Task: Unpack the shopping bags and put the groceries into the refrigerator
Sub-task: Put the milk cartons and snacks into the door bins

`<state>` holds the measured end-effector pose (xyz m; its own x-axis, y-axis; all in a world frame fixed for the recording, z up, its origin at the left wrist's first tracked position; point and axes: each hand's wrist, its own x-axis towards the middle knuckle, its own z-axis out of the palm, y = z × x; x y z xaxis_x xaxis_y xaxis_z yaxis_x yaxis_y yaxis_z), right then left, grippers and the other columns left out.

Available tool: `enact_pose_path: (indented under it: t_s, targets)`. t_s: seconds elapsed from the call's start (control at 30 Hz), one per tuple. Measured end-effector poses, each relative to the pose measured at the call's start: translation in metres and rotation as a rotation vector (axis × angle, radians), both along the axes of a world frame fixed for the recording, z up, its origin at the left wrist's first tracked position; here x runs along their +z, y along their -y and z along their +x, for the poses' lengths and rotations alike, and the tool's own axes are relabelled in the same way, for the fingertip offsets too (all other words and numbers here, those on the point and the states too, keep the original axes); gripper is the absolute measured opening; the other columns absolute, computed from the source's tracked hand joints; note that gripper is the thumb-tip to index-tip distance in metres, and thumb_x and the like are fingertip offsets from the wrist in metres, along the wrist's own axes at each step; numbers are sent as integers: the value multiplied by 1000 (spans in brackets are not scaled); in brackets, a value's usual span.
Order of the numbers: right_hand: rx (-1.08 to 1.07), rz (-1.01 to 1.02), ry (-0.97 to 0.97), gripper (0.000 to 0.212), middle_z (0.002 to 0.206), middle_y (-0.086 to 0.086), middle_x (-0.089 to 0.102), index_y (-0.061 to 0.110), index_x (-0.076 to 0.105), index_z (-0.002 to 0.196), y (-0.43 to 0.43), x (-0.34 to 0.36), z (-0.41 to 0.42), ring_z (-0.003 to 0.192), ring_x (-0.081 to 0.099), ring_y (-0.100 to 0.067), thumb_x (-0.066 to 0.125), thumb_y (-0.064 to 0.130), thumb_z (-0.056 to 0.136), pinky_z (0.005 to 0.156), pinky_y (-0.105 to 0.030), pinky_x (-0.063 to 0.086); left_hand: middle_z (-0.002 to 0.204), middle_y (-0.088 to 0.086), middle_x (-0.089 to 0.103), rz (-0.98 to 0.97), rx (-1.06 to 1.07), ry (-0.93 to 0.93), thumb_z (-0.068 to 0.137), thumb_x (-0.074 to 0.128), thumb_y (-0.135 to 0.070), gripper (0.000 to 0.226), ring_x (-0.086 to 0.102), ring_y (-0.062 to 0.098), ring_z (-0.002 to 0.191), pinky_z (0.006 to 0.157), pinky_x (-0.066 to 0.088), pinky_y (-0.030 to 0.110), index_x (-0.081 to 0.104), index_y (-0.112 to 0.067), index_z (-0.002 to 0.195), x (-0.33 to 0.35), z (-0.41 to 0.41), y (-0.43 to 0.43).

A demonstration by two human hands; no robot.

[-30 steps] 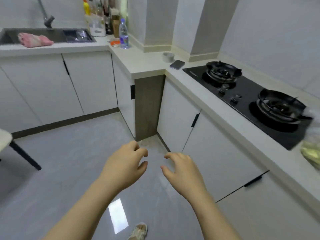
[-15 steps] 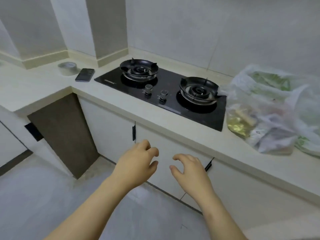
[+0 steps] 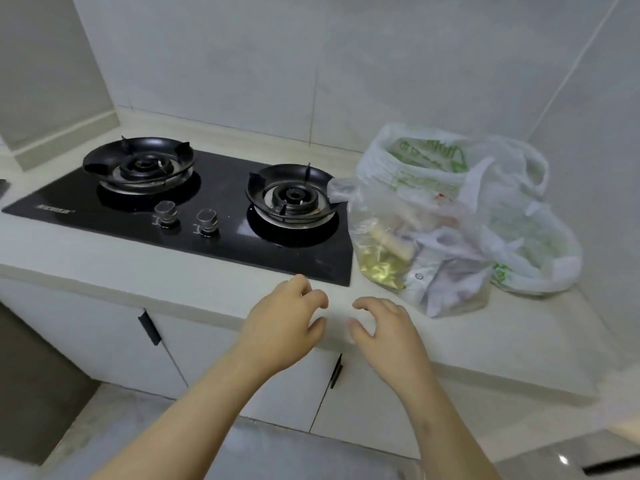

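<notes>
A person stands at a pale stone kitchen countertop (image 3: 502,341) with both bare forearms reaching forward. Over the last second the view swings away from the far corner of the kitchen, and the shopping comes fully into sight where only its edge showed before. The left hand (image 3: 287,323) and the right hand (image 3: 384,334) hover side by side over the front edge of the counter, slightly apart, fingers loosely curled and relaxed, holding nothing, in much the same pose as a second ago. Just beyond and to the right of the right hand sits a clear crumpled plastic bag (image 3: 415,258) with yellowish and pale packets showing through it. Touching it from behind and further right is a white plastic shopping bag with green printing (image 3: 512,237), its handles slumped open. Ahead of the left hand lies a black glass two-burner gas hob (image 3: 214,202); the clear bag rests against its right edge. Neither bag is touched yet, and no refrigerator is in view. The unpacking appears not to have begun; the likely next move is a short reach by the right hand to the nearer bag.
</notes>
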<state>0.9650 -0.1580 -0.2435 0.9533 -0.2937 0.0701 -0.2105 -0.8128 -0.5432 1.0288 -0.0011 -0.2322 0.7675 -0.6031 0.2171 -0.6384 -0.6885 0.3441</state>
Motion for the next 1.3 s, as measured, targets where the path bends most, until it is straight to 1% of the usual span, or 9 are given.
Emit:
enact_pose_path:
  t_s: [0.27, 0.43, 0.63, 0.7, 0.77, 0.93, 1.1, 1.2, 1.3]
  targets:
    - [-104, -118, 280, 25, 107, -2, 65, 15, 68, 101, 107, 5, 60, 105, 55, -28, 59, 24, 80, 91, -36, 41, 88, -1, 58, -37, -114, 164, 76, 56, -26, 24, 59, 22, 73, 53, 50, 31, 67, -18, 95, 1, 72, 93]
    - [-176, -275, 363, 37, 111, -8, 65, 15, 69, 99, 149, 14, 97, 107, 59, -33, 46, 30, 74, 90, -45, 46, 108, 9, 60, -50, -137, 325, 72, 52, -29, 38, 60, 32, 101, 81, 50, 40, 54, -19, 109, 6, 114, 144]
    - [-44, -350, 39, 55, 157, 4, 15, 31, 29, 144, 187, 19, 130, 144, 9, -21, 48, 37, 93, 114, -40, 8, 151, 12, 29, 163, -65, 290, 80, 64, -36, 67, 24, 34, 140, 106, 17, 64, 37, -25, 140, 7, 153, 191]
    - [-59, -357, -75, 60, 158, 5, 7, 35, 17, 147, 200, 19, 135, 144, 8, -21, 44, 42, 94, 115, -41, 7, 158, 6, 4, 317, 16, 161, 89, 48, -49, 72, 11, 26, 144, 108, 4, 65, 12, -32, 149, 6, 168, 197]
    - [-84, -341, -166, 62, 158, 4, 8, 36, 12, 148, 209, 17, 138, 142, 14, -24, 42, 43, 94, 113, -41, 12, 157, 3, 3, 438, 67, 62, 90, 42, -55, 74, 23, 25, 140, 106, 2, 67, 1, -34, 148, 5, 178, 200]
    - [-159, -395, -154, 58, 141, 1, 43, 36, 15, 147, 216, 7, 134, 126, 35, -23, 40, 40, 95, 99, -37, 27, 128, -6, 54, 318, -10, 59, 92, 47, -41, 53, 53, 18, 115, 107, 19, 49, 32, -31, 141, 1, 173, 206]
    - [-223, -386, -53, 45, 136, 5, 47, 36, 38, 139, 224, -1, 126, 121, 37, -21, 41, 45, 94, 98, -33, 25, 58, -10, 62, -66, -134, 456, 65, 62, -18, 21, 63, 18, 68, 79, 45, 48, 72, -26, 82, -12, 154, 206]
    - [-257, -359, 22, 39, 129, 6, 55, 31, 55, 127, 225, -6, 118, 118, 41, -22, 45, 47, 93, 98, -33, 24, 71, -13, 66, -134, -273, 393, 75, 52, -24, 20, 59, 10, 87, 100, 33, 52, 70, -25, 82, -22, 146, 203]
    - [-312, -305, 204, 27, 102, 3, 69, 22, 70, 98, 227, -11, 107, 100, 53, -27, 56, 43, 86, 88, -37, 32, 82, -10, 67, -168, -430, 123, 79, 44, -24, 26, 60, 11, 83, 100, 35, 30, 67, -22, 89, -25, 137, 201]
